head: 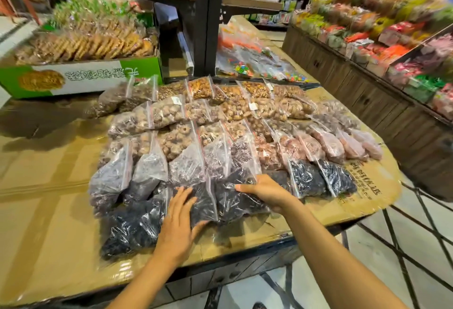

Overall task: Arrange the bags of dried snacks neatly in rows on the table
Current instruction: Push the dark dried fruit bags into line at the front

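reaching over the table (49, 198)'s near edge, the left hand (180, 213) lies flat, fingers spread, on a dark bag (203, 204) in the front row, while the right hand (264, 191) grips the neighbouring bag (232, 202), thumb on top, fingers curled under. rows of snack bags (220, 122) crowd behind, up to a black post (203, 27) and a green carton (85, 76). bare cardboard lies open leftward, and a tiled aisle (416, 235) parts the right edge from wooden shelves (367, 81).
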Available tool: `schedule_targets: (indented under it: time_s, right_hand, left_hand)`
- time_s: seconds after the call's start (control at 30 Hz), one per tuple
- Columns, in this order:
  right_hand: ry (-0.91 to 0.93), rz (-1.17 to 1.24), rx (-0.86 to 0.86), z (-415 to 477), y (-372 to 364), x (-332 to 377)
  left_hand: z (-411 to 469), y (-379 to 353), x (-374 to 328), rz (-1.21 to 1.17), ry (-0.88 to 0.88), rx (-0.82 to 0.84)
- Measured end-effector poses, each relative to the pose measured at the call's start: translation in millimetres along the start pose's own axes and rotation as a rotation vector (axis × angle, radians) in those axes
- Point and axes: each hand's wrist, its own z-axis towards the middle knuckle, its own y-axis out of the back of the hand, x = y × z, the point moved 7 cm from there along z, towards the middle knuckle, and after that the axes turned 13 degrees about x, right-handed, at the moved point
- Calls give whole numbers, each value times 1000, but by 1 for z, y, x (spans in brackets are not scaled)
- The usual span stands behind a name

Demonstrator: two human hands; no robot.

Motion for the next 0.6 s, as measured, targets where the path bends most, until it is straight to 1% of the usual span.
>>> schedule_targets:
  time_s: [0.07,0.1,0.17,0.23,0.33,0.4,0.47,0.5,0.57,0.6]
  right_hand:
    - [-4,-304,-83,7,-2,5]
    - [10,-450,-155,10,0,7]
    - [34,-595,-249,8,2,9]
    - [61,-632,-305,5,3,5]
    - [122,-485,-369,-1,5,1]
    - [133,-273,-385,1,7,-2]
    - [152,-39,-379,3,6,-5]
    - [185,60,-373,3,4,-5]
    - [233,217,-380,0,0,-9]
    - [242,257,-393,0,-2,-13]
  left_hand:
    - [4,-9,-5,167,-77,113]
    - [6,-14,-6,250,-98,163]
    - [4,-18,-4,306,-83,244]
    - [-1,-17,-1,260,-13,257]
    - [-3,-17,-4,189,111,263]
    - [6,-10,-3,165,160,236]
    - [13,0,3,81,156,191]
    - [14,5,7,6,130,142]
    - [10,13,8,-139,99,42]
    - [8,15,5,-171,94,3]
